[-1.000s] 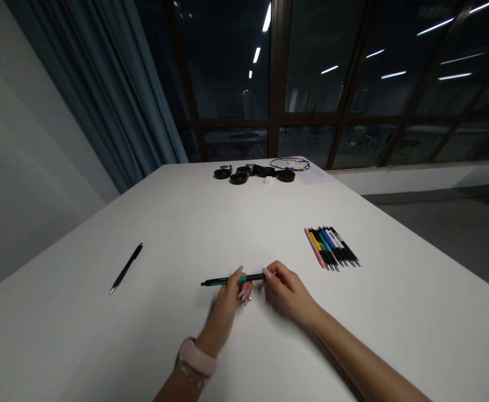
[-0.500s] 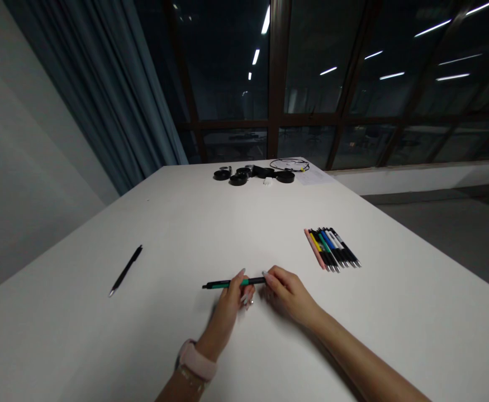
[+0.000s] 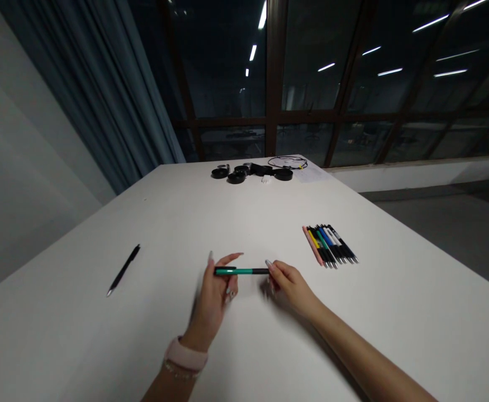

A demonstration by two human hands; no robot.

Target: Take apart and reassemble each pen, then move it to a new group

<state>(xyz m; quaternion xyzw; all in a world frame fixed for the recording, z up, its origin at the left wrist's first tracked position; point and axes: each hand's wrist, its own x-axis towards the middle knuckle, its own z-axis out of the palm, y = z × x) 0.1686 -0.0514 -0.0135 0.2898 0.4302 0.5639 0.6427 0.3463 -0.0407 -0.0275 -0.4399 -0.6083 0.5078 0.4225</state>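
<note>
Head view: green-and-black pen (image 3: 241,271) pinched level above table (image 3: 395,312) mid-front, left hand (image 3: 214,293) half-open, right hand (image 3: 292,286) curled on its end.

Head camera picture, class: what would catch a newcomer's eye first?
Mid-table, a left hand and a right hand hold a green and black pen level between them. To the right lies a row of coloured pens; a lone black pen lies far left.
</note>
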